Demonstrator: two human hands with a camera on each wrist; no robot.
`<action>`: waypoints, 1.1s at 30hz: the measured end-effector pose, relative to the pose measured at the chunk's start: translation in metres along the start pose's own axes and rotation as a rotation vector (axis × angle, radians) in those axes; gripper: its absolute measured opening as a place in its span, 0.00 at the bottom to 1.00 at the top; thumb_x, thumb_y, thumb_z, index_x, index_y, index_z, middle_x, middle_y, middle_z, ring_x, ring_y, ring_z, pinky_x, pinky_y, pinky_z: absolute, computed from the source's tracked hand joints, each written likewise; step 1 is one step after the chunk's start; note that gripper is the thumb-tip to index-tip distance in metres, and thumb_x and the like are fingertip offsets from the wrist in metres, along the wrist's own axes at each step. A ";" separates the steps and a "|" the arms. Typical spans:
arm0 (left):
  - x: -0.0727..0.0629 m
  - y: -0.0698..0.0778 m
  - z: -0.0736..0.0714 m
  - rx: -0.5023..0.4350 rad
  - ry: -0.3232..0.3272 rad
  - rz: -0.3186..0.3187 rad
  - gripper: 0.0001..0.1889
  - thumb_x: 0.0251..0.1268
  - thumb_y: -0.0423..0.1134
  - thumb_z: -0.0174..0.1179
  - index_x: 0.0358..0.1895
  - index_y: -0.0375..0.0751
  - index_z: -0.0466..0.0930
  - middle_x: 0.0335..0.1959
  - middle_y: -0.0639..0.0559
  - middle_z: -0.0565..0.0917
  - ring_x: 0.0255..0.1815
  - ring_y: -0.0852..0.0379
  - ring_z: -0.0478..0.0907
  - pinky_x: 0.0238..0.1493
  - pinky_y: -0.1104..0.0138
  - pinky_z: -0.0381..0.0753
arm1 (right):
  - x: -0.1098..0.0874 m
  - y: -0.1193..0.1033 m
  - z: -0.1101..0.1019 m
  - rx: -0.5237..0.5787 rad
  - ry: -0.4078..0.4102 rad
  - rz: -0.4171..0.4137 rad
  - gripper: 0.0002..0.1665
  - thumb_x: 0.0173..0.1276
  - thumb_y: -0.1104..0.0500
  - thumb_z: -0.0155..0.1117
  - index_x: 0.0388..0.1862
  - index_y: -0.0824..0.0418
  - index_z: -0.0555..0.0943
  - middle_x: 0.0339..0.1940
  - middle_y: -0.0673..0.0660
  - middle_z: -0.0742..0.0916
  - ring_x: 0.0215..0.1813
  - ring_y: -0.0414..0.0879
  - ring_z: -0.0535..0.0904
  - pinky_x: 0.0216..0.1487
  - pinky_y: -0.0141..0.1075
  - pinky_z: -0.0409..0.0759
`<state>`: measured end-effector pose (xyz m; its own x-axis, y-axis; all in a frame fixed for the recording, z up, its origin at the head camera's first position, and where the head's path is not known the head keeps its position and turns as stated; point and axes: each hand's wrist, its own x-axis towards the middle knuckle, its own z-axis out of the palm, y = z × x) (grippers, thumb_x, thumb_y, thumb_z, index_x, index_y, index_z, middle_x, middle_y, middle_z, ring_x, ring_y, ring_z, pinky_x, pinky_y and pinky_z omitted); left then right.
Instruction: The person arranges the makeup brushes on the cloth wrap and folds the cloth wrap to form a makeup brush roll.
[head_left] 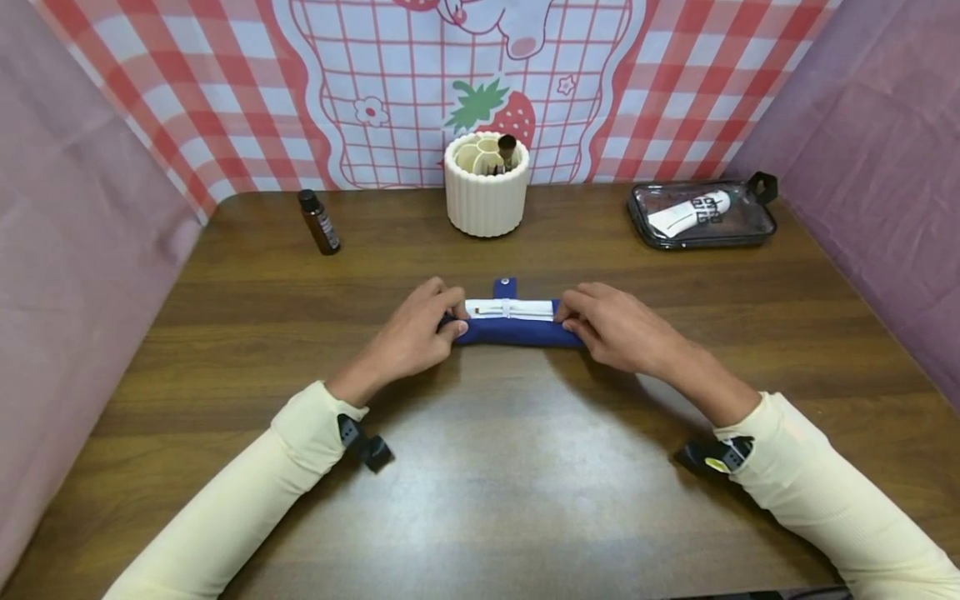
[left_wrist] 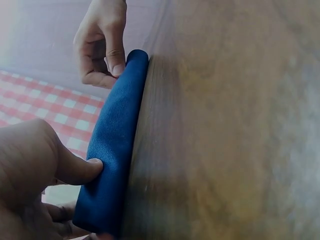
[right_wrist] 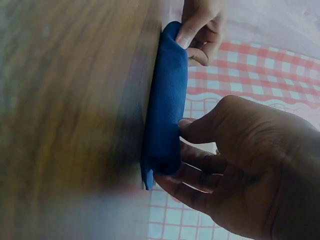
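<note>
A blue roll-up pouch (head_left: 517, 332) lies across the table, partly rolled, with a snap tab (head_left: 506, 287) pointing to the back. Along its far side shows a white strip (head_left: 531, 307) with a slim white item under a small band. My left hand (head_left: 420, 327) grips the pouch's left end, its thumb (left_wrist: 93, 169) pressed on the near face. At the other end my right hand (head_left: 621, 325) holds the roll between thumb and fingers. In the right wrist view, the end of the pouch (right_wrist: 167, 95) curls into a coil, with a loose edge at the bottom.
A cream ribbed holder (head_left: 486, 200) with a dark brush (head_left: 507, 148) stands at the back centre. To its left is a small brown bottle (head_left: 320, 223). A clear black-edged case (head_left: 737, 227) holding a white tube (head_left: 690, 214) lies back right. Checked cloth (head_left: 240, 100) hangs behind.
</note>
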<state>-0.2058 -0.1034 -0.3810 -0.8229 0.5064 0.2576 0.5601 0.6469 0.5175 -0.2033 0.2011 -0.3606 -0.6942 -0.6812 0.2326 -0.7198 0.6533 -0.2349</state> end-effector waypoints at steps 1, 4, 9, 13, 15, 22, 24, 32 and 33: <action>0.000 0.000 0.000 0.000 -0.002 -0.006 0.05 0.66 0.33 0.64 0.34 0.43 0.77 0.38 0.46 0.74 0.43 0.49 0.71 0.45 0.56 0.71 | 0.000 0.000 0.000 -0.003 0.001 -0.007 0.02 0.71 0.64 0.65 0.41 0.58 0.82 0.39 0.53 0.83 0.42 0.47 0.79 0.43 0.45 0.79; 0.000 0.002 -0.001 0.016 -0.012 -0.028 0.05 0.65 0.34 0.65 0.34 0.44 0.78 0.37 0.48 0.75 0.44 0.48 0.71 0.48 0.56 0.71 | -0.001 0.002 -0.002 -0.013 -0.005 -0.044 0.03 0.70 0.63 0.66 0.41 0.58 0.83 0.40 0.53 0.82 0.43 0.48 0.77 0.43 0.45 0.79; 0.000 0.002 -0.002 0.057 -0.028 -0.066 0.04 0.65 0.35 0.65 0.34 0.45 0.80 0.36 0.51 0.76 0.45 0.49 0.72 0.50 0.56 0.71 | -0.001 0.001 -0.008 -0.049 -0.054 -0.121 0.07 0.69 0.56 0.69 0.43 0.56 0.84 0.42 0.53 0.81 0.46 0.47 0.75 0.46 0.45 0.76; 0.000 0.002 -0.002 0.045 -0.029 -0.084 0.03 0.65 0.35 0.65 0.34 0.45 0.81 0.36 0.51 0.76 0.46 0.49 0.72 0.50 0.56 0.71 | -0.001 -0.005 -0.011 -0.108 -0.096 -0.143 0.14 0.66 0.49 0.73 0.44 0.55 0.84 0.44 0.53 0.81 0.48 0.48 0.74 0.49 0.46 0.76; 0.000 0.001 -0.002 0.035 -0.030 -0.086 0.03 0.65 0.35 0.65 0.34 0.45 0.81 0.37 0.51 0.76 0.46 0.49 0.72 0.51 0.56 0.71 | -0.001 -0.007 -0.012 -0.136 -0.102 -0.146 0.16 0.64 0.49 0.74 0.45 0.55 0.84 0.44 0.54 0.81 0.48 0.48 0.74 0.49 0.47 0.76; 0.001 -0.001 -0.004 -0.001 -0.056 -0.096 0.02 0.67 0.36 0.65 0.35 0.43 0.83 0.39 0.50 0.78 0.48 0.49 0.72 0.54 0.55 0.72 | -0.003 -0.006 -0.008 -0.104 -0.096 -0.129 0.13 0.64 0.55 0.74 0.45 0.57 0.83 0.42 0.54 0.80 0.44 0.48 0.74 0.43 0.44 0.77; 0.001 -0.002 -0.004 -0.017 -0.062 -0.105 0.02 0.67 0.36 0.65 0.36 0.43 0.83 0.40 0.50 0.78 0.49 0.49 0.73 0.55 0.54 0.72 | -0.004 -0.005 -0.007 -0.091 -0.090 -0.128 0.13 0.64 0.56 0.74 0.45 0.58 0.83 0.40 0.54 0.80 0.42 0.47 0.75 0.41 0.44 0.77; 0.002 -0.003 -0.006 -0.065 -0.055 -0.109 0.03 0.70 0.36 0.63 0.39 0.41 0.82 0.40 0.49 0.78 0.47 0.49 0.74 0.52 0.55 0.72 | -0.002 0.000 -0.005 -0.057 -0.042 -0.167 0.11 0.68 0.61 0.69 0.47 0.62 0.82 0.40 0.55 0.83 0.43 0.48 0.79 0.44 0.46 0.80; 0.003 -0.004 -0.006 -0.063 -0.056 -0.107 0.04 0.71 0.37 0.62 0.39 0.41 0.82 0.40 0.48 0.78 0.47 0.49 0.73 0.52 0.55 0.72 | -0.002 0.002 -0.005 -0.050 -0.041 -0.165 0.10 0.68 0.61 0.68 0.47 0.62 0.82 0.40 0.55 0.83 0.43 0.48 0.79 0.45 0.46 0.80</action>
<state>-0.2105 -0.1078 -0.3775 -0.8702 0.4684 0.1531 0.4607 0.6631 0.5899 -0.2033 0.2050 -0.3567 -0.5667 -0.7925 0.2254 -0.8239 0.5466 -0.1496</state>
